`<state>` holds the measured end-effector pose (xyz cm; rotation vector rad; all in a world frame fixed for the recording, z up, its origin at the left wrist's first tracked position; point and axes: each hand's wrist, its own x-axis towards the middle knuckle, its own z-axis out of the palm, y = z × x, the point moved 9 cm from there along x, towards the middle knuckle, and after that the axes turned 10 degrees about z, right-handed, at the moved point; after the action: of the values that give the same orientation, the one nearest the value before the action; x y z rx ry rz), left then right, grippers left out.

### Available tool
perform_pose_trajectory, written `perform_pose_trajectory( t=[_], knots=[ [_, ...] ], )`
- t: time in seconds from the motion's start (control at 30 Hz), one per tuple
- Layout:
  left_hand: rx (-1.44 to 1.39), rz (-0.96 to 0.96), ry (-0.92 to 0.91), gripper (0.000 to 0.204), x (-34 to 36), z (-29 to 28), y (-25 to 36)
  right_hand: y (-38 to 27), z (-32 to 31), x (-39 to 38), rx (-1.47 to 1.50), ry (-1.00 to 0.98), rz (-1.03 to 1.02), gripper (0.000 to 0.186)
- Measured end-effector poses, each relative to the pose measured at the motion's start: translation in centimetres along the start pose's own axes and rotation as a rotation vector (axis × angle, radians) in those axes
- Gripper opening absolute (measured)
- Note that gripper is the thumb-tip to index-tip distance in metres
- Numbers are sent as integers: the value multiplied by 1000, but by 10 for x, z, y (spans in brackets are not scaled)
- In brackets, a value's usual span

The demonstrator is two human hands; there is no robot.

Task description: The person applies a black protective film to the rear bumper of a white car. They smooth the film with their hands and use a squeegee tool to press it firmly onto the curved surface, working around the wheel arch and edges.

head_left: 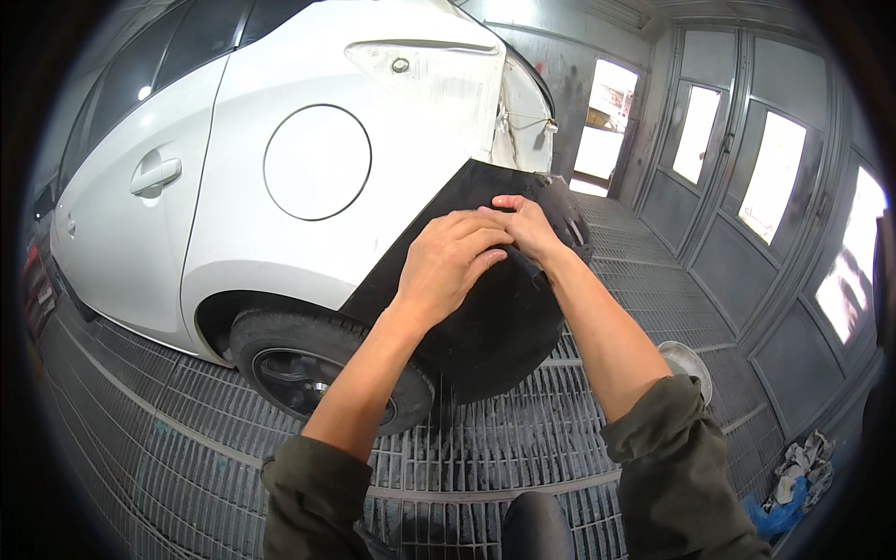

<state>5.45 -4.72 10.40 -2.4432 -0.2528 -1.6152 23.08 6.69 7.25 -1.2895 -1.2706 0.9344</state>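
Note:
The black rear bumper (495,327) curves round the back corner of a white car (252,84). Against its upper part, my two hands meet with their fingers close together. My left hand (453,257) is closed, fingers bent toward the right hand and thumb below them. My right hand (530,229) comes from the right with its fingers curled in, partly covered by the left hand's fingertips. Whatever the fingers grip between them is hidden. Just under the right hand a dark edge or flap shows, too unclear to name.
Below the bumper is the rear wheel (308,373). Metal floor grating (467,448) runs underfoot. A round pale basin (686,369) stands right of my right forearm, with crumpled grey cloth (805,469) and blue plastic (779,511) by the panelled wall. A loose wire (527,124) hangs at the lamp opening.

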Motion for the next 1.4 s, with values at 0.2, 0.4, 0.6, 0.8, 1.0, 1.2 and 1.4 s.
perform_pose_trajectory(
  t=[0.2, 0.4, 0.6, 0.8, 1.0, 1.2, 1.4],
  knots=[
    [-290, -709, 65, 25, -38, 0, -41, 1, -7, -57, -66, -110, 107, 60],
    [-535, -847, 59, 30, -65, 15, -50, 2, 9, -80, 111, -259, -47, 46],
    [-599, -863, 23, 31, -81, 21, -43, 2, 20, -89, 150, -267, -86, 24],
    [-571, -789, -125, 32, -84, 20, -35, 8, 21, -91, 191, -220, -62, 18],
    [-637, -894, 80, 29, -74, 5, -41, -1, 25, -101, 62, -201, -162, 15],
    [-621, -914, 62, 23, -77, 7, -50, 11, 38, -103, 134, -176, -140, 16],
    [-691, -908, 42, 23, -75, 7, -64, 8, 52, -104, 124, -110, -118, 14]
  ],
)
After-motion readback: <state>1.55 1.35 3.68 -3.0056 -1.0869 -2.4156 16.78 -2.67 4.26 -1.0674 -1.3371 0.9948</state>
